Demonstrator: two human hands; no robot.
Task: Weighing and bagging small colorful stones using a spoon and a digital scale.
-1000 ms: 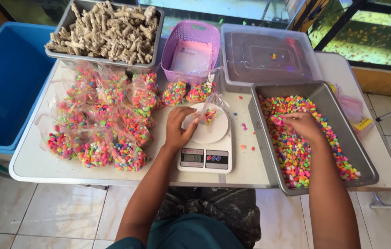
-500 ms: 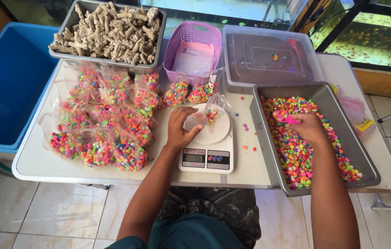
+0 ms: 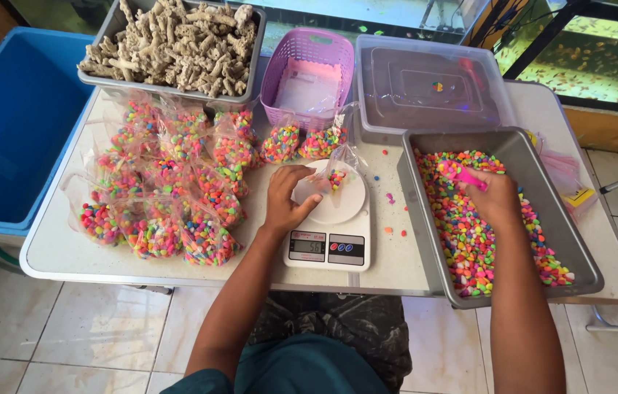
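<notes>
A white kitchen scale (image 3: 331, 233) stands at the table's front middle. On its round plate sits a clear plastic bag (image 3: 336, 166) with a few coloured pebbles inside. My left hand (image 3: 287, 197) rests on the plate and holds that bag's left edge. To the right, a grey metal tray (image 3: 411, 182) is full of coloured pebbles (image 3: 469, 241). My right hand (image 3: 495, 197) is inside the tray, closed around a pink scoop (image 3: 467, 177) that pokes out at its upper left.
Many filled pebble bags (image 3: 170, 182) crowd the table's left half. Behind stand a grey tray of pale coral pieces (image 3: 177, 44), a purple basket (image 3: 309, 73) and a clear lidded box (image 3: 433, 87). A blue tub (image 3: 10, 117) sits off the left edge. Loose pebbles (image 3: 389, 197) lie by the scale.
My right hand has shifted a little within the tray and lifted the pink scoop into view. The left hand stays on the bag at the scale.
</notes>
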